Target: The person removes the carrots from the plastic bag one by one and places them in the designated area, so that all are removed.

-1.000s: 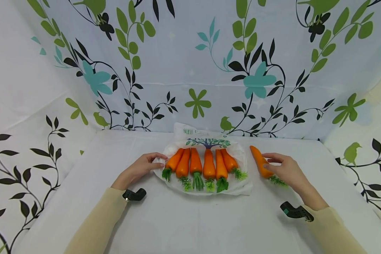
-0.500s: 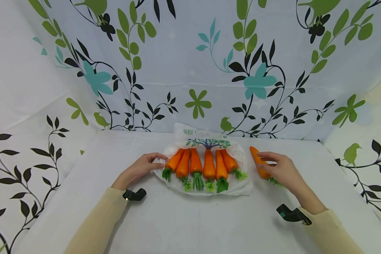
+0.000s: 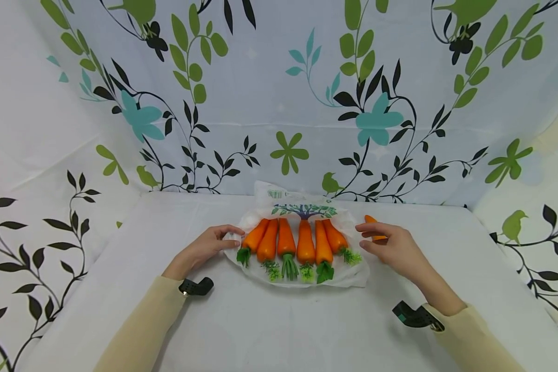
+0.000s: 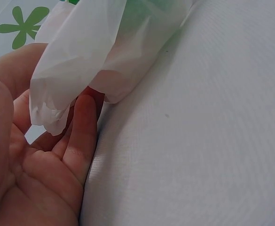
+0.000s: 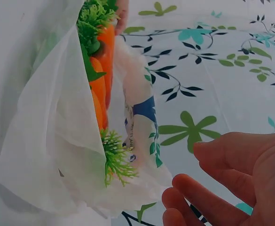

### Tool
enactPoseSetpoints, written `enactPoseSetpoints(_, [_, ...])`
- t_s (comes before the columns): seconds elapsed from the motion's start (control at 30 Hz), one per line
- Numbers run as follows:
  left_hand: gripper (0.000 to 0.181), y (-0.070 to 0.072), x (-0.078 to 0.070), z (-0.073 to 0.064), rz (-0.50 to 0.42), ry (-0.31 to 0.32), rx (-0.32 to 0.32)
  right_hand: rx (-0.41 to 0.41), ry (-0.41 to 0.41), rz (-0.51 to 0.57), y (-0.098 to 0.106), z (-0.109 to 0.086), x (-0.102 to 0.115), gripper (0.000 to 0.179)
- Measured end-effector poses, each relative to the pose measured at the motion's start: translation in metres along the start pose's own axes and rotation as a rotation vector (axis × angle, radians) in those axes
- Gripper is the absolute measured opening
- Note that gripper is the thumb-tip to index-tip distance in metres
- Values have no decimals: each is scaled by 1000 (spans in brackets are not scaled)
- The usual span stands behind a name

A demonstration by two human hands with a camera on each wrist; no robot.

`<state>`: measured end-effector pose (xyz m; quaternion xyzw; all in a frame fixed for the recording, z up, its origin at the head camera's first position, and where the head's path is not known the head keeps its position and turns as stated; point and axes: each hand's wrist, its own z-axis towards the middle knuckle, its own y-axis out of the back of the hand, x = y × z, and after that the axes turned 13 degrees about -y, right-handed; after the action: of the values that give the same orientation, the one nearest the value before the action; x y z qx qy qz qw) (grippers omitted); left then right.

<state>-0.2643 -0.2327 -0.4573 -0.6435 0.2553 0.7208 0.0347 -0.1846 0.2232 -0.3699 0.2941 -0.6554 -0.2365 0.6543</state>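
Several orange toy carrots with green tops lie side by side on a white plastic bag, its tree print above them. My left hand pinches the bag's left edge; in the left wrist view, thin plastic runs between thumb and fingers. Past the bag's right edge, my right hand hovers with loosely bent fingers and holds nothing. Behind it lies a single carrot, mostly hidden by the hand. In the right wrist view, the right fingertips stand just apart from the bag's crumpled edge.
A white cloth covers the table. Behind it hangs a curtain printed with leaves, flowers and birds. A black band is on the left wrist and another black band on the right.
My right hand has let go of the single carrot and moved left toward the bag's right edge. My left hand and the carrots on the bag have stayed put.
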Motion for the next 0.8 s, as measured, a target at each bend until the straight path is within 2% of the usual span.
enactPoseSetpoints(0.33, [35,-1,-4,-2,2,12,-4,43,84,-16,-14,10,8,31])
enactPoseSetpoints(0.63, [36,-2,-6,-3,-15,15,-2,207,108,-5,-17,29,19,31])
enactPoseSetpoints(0.8, [36,-1,-6,-3,-3,15,-1,238,95,-30,-24,39,24,32])
